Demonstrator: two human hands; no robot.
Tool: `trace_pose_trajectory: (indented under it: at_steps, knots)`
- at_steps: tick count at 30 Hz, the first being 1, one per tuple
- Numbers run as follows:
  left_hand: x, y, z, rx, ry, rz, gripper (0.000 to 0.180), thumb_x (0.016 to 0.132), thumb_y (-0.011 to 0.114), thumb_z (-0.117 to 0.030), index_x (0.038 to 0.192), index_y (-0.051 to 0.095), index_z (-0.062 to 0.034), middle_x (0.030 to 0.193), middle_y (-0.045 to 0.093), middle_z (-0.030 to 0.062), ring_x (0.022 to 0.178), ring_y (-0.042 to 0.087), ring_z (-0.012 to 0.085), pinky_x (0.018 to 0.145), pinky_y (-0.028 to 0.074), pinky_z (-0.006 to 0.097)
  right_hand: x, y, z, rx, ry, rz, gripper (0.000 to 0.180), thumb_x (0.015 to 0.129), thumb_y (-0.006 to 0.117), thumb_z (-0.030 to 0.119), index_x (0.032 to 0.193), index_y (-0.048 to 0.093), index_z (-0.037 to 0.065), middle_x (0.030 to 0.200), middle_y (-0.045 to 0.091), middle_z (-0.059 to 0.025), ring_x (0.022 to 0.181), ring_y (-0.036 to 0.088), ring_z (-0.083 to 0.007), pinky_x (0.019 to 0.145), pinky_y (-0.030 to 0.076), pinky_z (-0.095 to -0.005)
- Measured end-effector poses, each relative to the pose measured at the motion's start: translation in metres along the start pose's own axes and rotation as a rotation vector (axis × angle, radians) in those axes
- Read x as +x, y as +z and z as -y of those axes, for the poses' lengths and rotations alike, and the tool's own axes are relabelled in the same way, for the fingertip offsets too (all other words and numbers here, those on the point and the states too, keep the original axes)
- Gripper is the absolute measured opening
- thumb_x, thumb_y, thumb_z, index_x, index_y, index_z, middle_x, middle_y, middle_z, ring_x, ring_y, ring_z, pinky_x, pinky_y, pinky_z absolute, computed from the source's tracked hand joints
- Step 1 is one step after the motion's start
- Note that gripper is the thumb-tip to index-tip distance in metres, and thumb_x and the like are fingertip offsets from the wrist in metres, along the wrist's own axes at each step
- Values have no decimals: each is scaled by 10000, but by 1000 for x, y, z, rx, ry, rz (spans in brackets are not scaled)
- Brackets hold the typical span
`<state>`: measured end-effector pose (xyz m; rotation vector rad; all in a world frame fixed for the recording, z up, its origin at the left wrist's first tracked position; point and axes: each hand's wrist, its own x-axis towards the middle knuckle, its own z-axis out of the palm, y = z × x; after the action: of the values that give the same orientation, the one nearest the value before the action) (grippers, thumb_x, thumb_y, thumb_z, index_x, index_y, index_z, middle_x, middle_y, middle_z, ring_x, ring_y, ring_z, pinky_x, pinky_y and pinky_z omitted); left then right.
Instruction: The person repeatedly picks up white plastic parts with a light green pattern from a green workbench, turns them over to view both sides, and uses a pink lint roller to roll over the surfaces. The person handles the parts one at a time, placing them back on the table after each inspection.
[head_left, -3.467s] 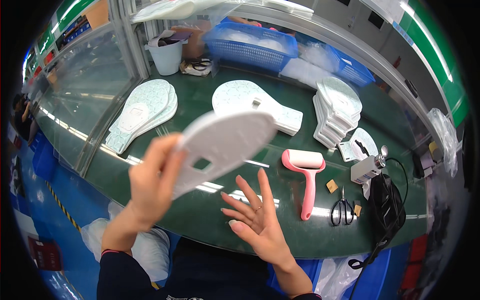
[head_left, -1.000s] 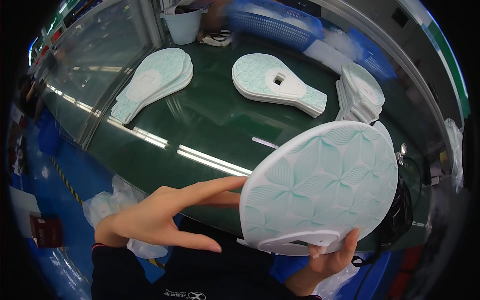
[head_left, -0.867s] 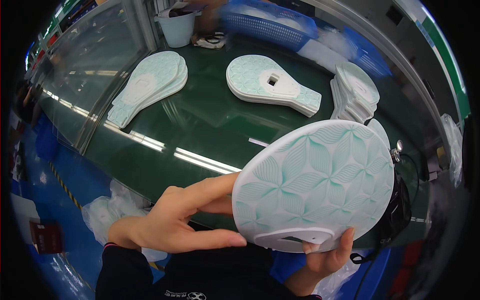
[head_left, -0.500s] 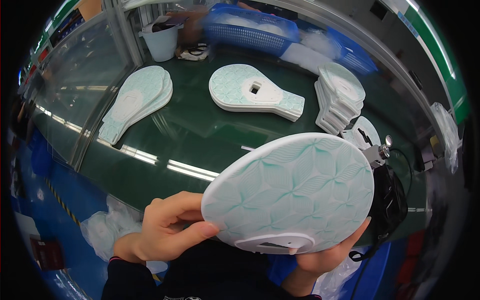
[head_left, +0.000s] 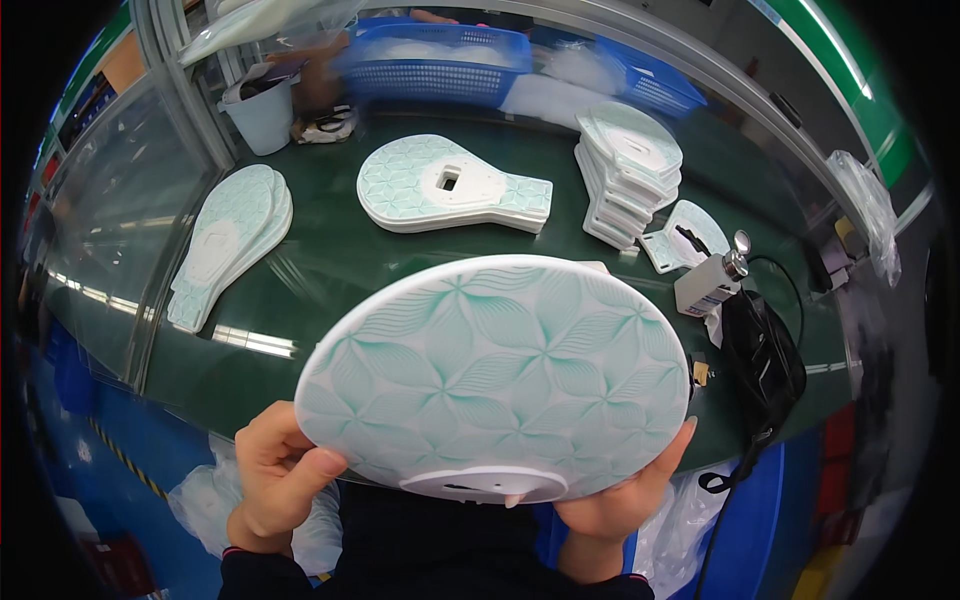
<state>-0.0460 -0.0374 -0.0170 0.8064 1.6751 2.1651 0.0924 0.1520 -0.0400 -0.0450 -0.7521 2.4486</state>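
Both hands hold one round white cover (head_left: 495, 375) with a pale green leaf pattern, close under the camera and above the near edge of the green table (head_left: 330, 270). Left hand (head_left: 275, 475) grips the cover's lower left rim, thumb pressed on the patterned face and fingers curled behind. Right hand (head_left: 615, 500) cups the lower right rim from underneath, with fingertips showing at the edge and one tip poking out beneath the plain white tab at the bottom middle.

Beyond the cover, farther from the hands, a paddle-shaped white panel (head_left: 440, 190) with a square hole lies flat on the table. Off to the left of it rests a small stack of long paddle-shaped pieces (head_left: 230, 240). To the right stands a taller stack of white pieces (head_left: 625, 170), and just beside that lies a single smaller piece (head_left: 690, 230). Near the right hand's side sit a small white box-shaped tool (head_left: 710, 285) with a metal tip and a black bag (head_left: 765, 360) with a cord. At the far edge are a blue basket (head_left: 440, 65) and a pale bucket (head_left: 262, 110).
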Motion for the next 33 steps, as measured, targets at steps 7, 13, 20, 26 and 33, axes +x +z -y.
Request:
trace_pose_trajectory:
  at_steps: [7,13,20,26,33]
  knots:
    - [3,-6,8,23,4,-101,376,766,638,-219,978,501,59,766,605,62,656,522,61,596,373,168,8,22,6,-230,120,11,711,849,184,610,1370,162,126,1400,213,-104,1246,272,-330,978,258,-530]
    - [6,-4,10,-15,17,-111,415,761,640,-227,1016,485,61,846,604,81,722,543,78,643,390,176,3,15,11,-132,198,185,805,805,176,674,1380,110,114,1412,180,-106,1259,242,-329,985,239,-535]
    - [2,-3,6,8,9,-116,431,751,651,-224,1021,482,66,804,608,73,683,541,79,634,398,181,2,17,15,-512,183,164,806,706,605,191,1342,151,-7,1270,369,-144,1153,395,-252,941,341,-389]
    - [-8,-3,11,151,65,-51,429,731,677,-200,1012,494,67,770,611,83,684,555,93,626,428,208,20,27,11,-445,33,-155,820,587,749,53,1259,288,-36,1157,481,-140,1092,464,-236,919,371,-353]
    - [-9,9,8,56,-34,-89,376,753,651,-182,983,486,67,747,609,104,643,562,100,574,444,207,30,23,7,44,-14,-211,753,846,223,615,1234,395,-7,1232,460,-117,1109,449,-267,948,341,-391]
